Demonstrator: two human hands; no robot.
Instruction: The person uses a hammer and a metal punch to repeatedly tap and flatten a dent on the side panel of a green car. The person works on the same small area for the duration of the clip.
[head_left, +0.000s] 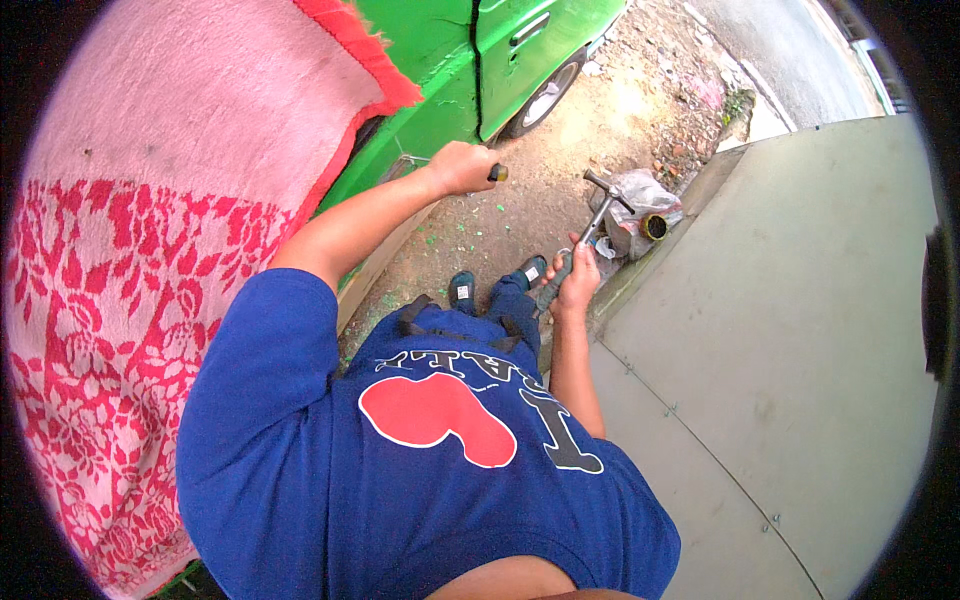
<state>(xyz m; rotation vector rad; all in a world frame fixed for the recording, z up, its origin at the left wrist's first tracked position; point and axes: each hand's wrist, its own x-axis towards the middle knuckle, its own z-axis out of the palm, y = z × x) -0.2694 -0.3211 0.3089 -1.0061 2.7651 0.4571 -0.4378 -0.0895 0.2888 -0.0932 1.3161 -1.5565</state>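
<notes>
Beyond the left hand (pixel 465 168) stood a green vehicle (pixel 432 62), its bodywork hard and rigid to judge by its look. To the right of the right hand (pixel 578 282) spread a broad grey panel (pixel 800 220), flat and apparently stiff. Left of the left hand hung a pink-and-red blanket (pixel 180 120), its thick pile likely to give softly under a grip. Just past the right hand sat a crumpled plastic bag (pixel 636 188), seemingly light and limp.

The right hand was curled round a hammer (pixel 597 218) near where the bright shaft met the dark grip, the head standing out beyond the fingers. It would probably handle head-heavy and unyielding; that high hold favoured control, while the grip below the hand promised surer purchase.

The left hand was closed in a fist around a slim tool (pixel 498 173), whose dark-and-yellow end showed right of the fist and a thin rod left of it, close to the vehicle; contact could not be told. It looked light and stiff, best held by its thicker end.

Beyond the right hand, beside the bag, lay a small round-mouthed container (pixel 655 228).
</notes>
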